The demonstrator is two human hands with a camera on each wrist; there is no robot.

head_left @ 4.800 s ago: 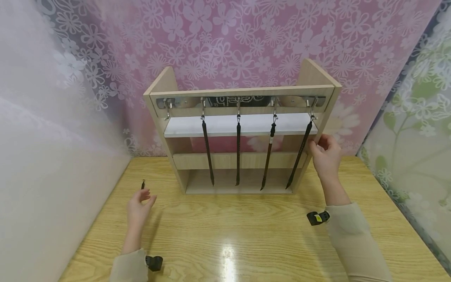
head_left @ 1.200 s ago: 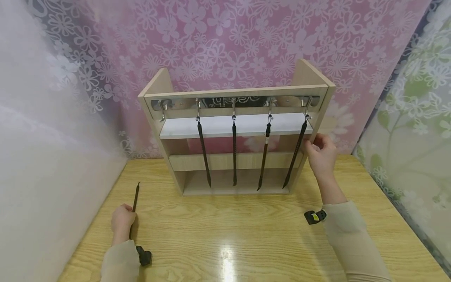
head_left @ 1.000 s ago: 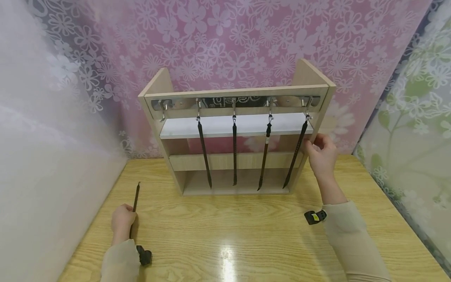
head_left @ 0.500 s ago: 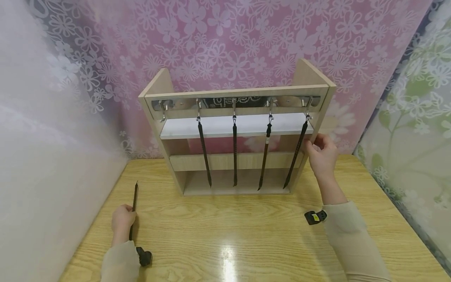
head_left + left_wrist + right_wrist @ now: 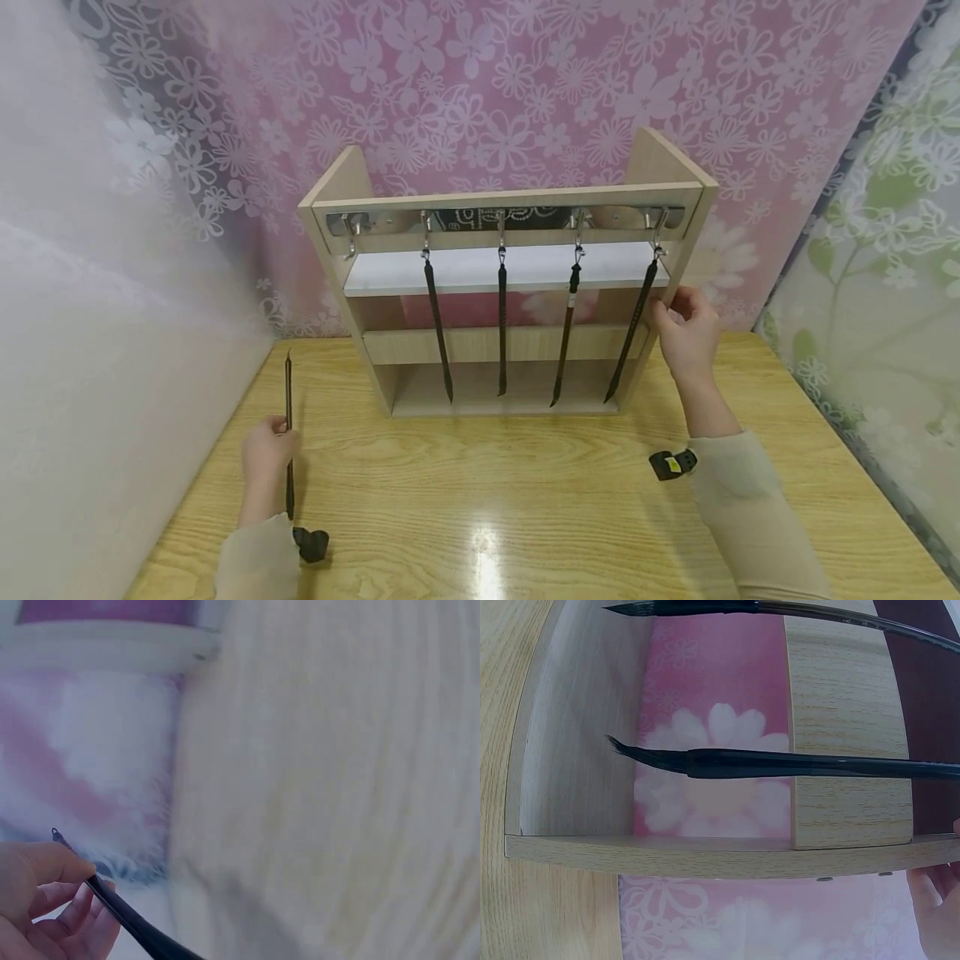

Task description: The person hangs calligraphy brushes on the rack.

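Note:
My left hand (image 5: 267,457) pinches a dark calligraphy brush (image 5: 288,392) at the left side of the table. Its loop end points up and its thick head down, past the wrist. In the left wrist view, thumb and fingers hold the brush (image 5: 124,915) near its loop end. My right hand (image 5: 690,337) grips the right side panel (image 5: 691,242) of a wooden shelf rack. Several calligraphy brushes (image 5: 502,333) hang by loops from the metal hooks on its front. The leftmost hook (image 5: 350,237) bears no brush. The right wrist view shows two hanging brush tips, one bent (image 5: 649,756).
The rack has a white shelf (image 5: 465,268) behind the hooks and stands at the back of the wood-grain table (image 5: 420,500). A pale wall (image 5: 135,333) borders the table's left side. Flowered pink cloth (image 5: 495,100) covers the back.
My left hand first drew back toward me with the brush; in the last half second it has risen slightly and the brush stands more upright. My right hand keeps its hold on the rack.

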